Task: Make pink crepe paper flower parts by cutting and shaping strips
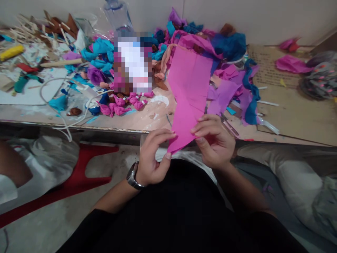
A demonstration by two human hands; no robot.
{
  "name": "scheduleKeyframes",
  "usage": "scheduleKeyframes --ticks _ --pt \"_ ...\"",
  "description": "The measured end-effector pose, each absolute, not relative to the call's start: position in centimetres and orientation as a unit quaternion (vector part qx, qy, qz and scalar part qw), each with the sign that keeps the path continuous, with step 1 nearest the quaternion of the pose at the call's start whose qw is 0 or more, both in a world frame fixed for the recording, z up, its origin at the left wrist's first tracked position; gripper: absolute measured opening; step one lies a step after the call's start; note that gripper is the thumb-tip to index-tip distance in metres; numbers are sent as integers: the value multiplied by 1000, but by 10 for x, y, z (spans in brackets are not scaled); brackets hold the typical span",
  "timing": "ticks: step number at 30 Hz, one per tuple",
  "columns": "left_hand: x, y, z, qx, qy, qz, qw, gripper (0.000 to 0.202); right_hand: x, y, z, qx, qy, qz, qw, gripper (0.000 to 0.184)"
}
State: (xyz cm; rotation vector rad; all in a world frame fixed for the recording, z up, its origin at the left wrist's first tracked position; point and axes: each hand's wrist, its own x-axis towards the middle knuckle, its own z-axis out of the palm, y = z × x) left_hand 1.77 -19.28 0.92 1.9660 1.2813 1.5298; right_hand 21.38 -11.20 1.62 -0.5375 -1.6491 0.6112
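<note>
A long sheet of bright pink crepe paper [190, 75] stretches from the heap at the back of the table to the front edge, where both hands hold its narrow lower end. My left hand [155, 153] wears a watch at the wrist and pinches the paper's lower left corner between thumb and fingers. On the other side, my right hand [214, 140] grips the right edge, thumb below and fingertips above. Small twisted pink paper bundles [116, 107] lie on the table to the left. Just behind my right hand are scissors [230, 126], partly covered.
Crumpled coloured paper [229, 45] piles along the back. A white cable [43, 93] hangs over the front edge at left. Wooden sticks [63, 63], a plastic bottle [117, 17] and a cardboard sheet [295, 112] also lie around. People sit on both sides; a red stool [81, 165] stands left.
</note>
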Motion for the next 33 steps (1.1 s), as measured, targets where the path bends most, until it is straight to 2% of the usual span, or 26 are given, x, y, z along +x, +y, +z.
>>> scheduleKeyframes --ticks 6,11,13,15,19,22,26,33 --pt "19 -193 2 717 425 545 94 49 215 -112 16 -240 -722 241 602 7" --pt "34 -187 -8 731 450 511 -22 86 212 -113 18 -246 -715 236 611 6" --pt "44 -183 -12 717 461 520 -41 92 209 -114 19 -252 -714 229 611 5" --pt "51 -177 -15 711 459 532 -39 87 206 -115 21 -256 -713 226 612 5" --pt "56 -164 -18 724 413 553 -2 57 203 -115 25 -260 -692 228 634 6" --pt "57 -156 -17 717 398 573 5 44 203 -116 27 -283 -676 226 642 5" --pt "59 -149 -13 709 402 579 -6 39 204 -117 27 -311 -647 243 653 4" --pt "55 -142 -2 704 377 602 -15 31 202 -112 25 -273 -619 250 693 5"
